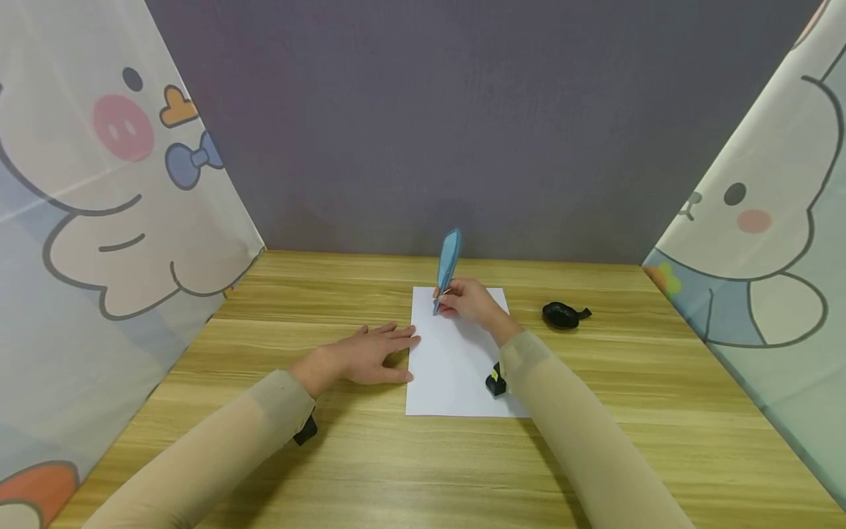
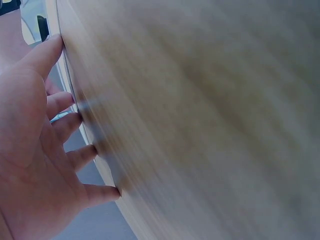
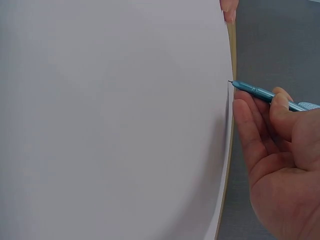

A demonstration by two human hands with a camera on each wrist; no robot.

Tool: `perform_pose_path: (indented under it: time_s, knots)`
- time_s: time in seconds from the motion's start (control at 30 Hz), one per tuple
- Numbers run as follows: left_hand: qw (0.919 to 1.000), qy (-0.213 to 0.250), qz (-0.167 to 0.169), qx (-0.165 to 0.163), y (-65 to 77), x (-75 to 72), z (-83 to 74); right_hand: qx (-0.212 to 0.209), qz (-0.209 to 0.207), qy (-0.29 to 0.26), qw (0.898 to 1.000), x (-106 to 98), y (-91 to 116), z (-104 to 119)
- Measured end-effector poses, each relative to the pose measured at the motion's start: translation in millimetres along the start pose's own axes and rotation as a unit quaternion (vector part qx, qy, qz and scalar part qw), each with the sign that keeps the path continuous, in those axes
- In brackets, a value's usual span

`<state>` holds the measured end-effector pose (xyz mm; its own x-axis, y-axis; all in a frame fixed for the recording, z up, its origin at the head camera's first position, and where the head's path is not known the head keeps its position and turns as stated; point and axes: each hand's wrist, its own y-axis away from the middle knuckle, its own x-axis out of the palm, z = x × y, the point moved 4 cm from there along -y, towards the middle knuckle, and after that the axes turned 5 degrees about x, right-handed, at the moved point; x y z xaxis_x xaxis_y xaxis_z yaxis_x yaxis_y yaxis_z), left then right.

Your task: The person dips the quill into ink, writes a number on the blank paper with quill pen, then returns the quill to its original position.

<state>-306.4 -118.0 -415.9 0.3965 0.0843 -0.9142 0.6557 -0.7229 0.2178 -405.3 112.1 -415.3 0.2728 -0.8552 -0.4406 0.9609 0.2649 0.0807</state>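
Note:
My right hand (image 1: 471, 300) pinches a blue pen with a feather-shaped top (image 1: 449, 256) over the upper part of a white sheet of paper (image 1: 449, 375). In the right wrist view the pen's barrel (image 3: 262, 94) points at the sheet, its thin tip at or just above the surface; I cannot tell whether they touch. No marks show on the paper. My left hand (image 1: 371, 356) lies with spread, fairly straight fingers at the sheet's left edge, some fingertips on the paper. The left wrist view shows the left fingertips (image 2: 107, 192) resting against the surface.
On the wooden table (image 1: 330, 470), right of the sheet, lies a black rounded object with a short tail (image 1: 562, 315). A grey panel (image 1: 423, 132) stands behind the table. Cartoon-printed cloths (image 1: 112, 242) hang at both sides. Black devices (image 1: 496, 382) show below the wrists.

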Motion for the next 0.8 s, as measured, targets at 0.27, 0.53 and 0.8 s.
perform_pose_path:
  time_s: [0.27, 0.53, 0.8]
  knots:
    - [1.0000, 0.002, 0.001, 0.000, 0.3, -0.3, -1.0, 0.000, 0.013, 0.001, 1.000, 4.0, 0.1, -0.9]
    - [1.0000, 0.003, 0.000, 0.001, -0.7, 0.5, -0.5, 0.001, 0.021, 0.005, 1.000, 7.8, 4.1, 1.6]
    - [1.0000, 0.001, -0.003, 0.002, -0.3, -0.5, -1.0, -0.006, 0.029, -0.001, 1.000, 11.3, 3.2, 0.2]
